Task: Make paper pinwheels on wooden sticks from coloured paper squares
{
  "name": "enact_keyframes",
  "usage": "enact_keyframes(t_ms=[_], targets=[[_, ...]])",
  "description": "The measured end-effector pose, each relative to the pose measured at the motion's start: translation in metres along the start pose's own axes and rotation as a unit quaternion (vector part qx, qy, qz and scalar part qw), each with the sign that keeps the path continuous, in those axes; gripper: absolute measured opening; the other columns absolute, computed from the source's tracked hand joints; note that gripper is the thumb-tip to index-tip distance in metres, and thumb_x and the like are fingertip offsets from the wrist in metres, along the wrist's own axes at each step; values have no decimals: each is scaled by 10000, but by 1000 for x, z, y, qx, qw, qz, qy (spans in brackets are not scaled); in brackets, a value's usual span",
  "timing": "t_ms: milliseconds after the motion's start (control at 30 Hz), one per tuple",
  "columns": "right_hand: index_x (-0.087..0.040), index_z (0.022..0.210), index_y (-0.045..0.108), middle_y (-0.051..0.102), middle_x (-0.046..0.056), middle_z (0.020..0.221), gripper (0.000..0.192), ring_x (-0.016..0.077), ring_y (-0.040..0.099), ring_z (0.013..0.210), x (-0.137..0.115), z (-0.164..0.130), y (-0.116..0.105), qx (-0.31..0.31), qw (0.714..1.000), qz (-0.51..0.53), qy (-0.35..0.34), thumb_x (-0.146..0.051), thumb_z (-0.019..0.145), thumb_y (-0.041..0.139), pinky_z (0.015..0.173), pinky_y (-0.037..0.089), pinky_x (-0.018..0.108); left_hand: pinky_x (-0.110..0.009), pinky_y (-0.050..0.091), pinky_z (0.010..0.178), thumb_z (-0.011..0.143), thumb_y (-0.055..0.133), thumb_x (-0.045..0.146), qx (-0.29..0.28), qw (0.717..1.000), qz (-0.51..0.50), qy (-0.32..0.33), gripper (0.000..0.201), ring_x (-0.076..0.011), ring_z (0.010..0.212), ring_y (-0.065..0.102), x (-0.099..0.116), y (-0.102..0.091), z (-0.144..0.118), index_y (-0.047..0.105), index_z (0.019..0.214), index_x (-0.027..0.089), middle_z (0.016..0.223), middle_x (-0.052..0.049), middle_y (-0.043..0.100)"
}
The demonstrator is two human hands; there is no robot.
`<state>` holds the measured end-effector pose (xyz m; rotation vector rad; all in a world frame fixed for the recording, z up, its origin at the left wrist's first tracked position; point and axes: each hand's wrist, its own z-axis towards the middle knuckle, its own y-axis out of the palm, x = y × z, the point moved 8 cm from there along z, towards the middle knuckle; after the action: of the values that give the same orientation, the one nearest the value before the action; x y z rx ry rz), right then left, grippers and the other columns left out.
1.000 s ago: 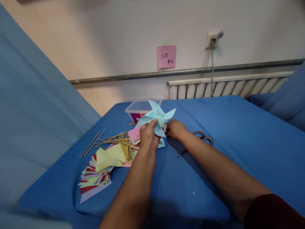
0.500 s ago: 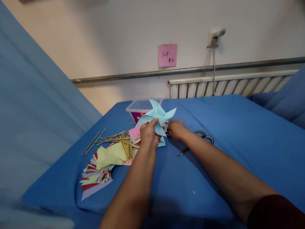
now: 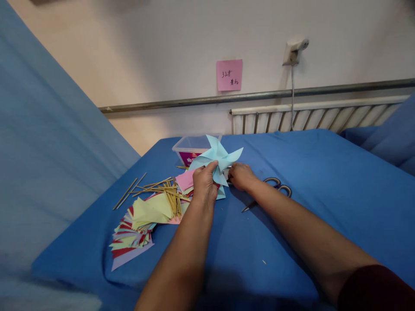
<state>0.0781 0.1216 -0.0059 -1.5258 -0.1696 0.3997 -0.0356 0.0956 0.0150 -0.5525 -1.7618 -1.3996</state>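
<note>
Far left, we note a pale blue curtain. On the blue cloth beside it lie a few loose sticks, then a fanned stack of coloured paper under pale yellow sheets. A crossed heap of sticks rests at their right edge, pink paper just beyond. Behind, a clear box with a purple label. Mid-cloth, we see the left hand closed on a light blue pinwheel, thumb near its centre, the blades raised before the box. Right of it, the right hand has its fingers curled at a small silvery object, mostly hidden; we cannot tell how firmly it is gripped. Scissors lie by the right forearm, partly covered. Farther right, 1 wall socket above a radiator
</note>
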Motion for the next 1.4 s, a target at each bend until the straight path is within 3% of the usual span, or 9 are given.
enact_keyframes(t_ms=[367,600,767,900,1033,1400], targets=[[-118,1039,667,641,171,1120,281,287,588,1012,2,1,6,15,1000,18,14,-146,807,511,856,410,348,-271,524,547,516,748,73,-1,1000,-3,-5,179,-172,526,640,-1,0,1,654,667,90,630,-58,693],[-144,963,672,665,113,1073,264,208,611,918,16,-2,-6,34,994,97,26,-221,867,438,751,418,265,-252,511,521,514,753,75,-8,1000,2,-2,168,-161,517,629,0,2,-1,648,642,99,613,-48,687],[-158,871,680,697,52,875,236,154,597,774,25,-22,-11,21,988,150,0,-227,868,454,679,408,223,-261,507,524,517,765,101,-5,1000,7,-9,195,-153,495,616,-2,2,-1,645,670,93,607,-39,678],[-169,815,663,678,29,852,185,139,575,745,26,-49,0,7,982,184,-37,-185,854,483,705,395,237,-261,502,521,501,774,117,-16,1000,21,-16,222,-160,504,619,-7,5,-3,649,682,84,603,-46,674],[-165,764,641,660,42,901,128,159,573,835,21,-63,8,-2,982,171,-75,-186,843,543,802,362,286,-277,508,532,486,783,126,-26,998,37,-34,247,-164,506,616,-14,7,-5,641,683,81,602,-50,669],[-213,934,684,647,57,1002,176,189,574,954,43,-66,-6,31,996,82,-36,-193,861,525,830,327,296,-284,523,564,487,783,114,-25,998,49,-39,258,-164,540,626,-14,8,-7,665,712,72,639,-56,686]])
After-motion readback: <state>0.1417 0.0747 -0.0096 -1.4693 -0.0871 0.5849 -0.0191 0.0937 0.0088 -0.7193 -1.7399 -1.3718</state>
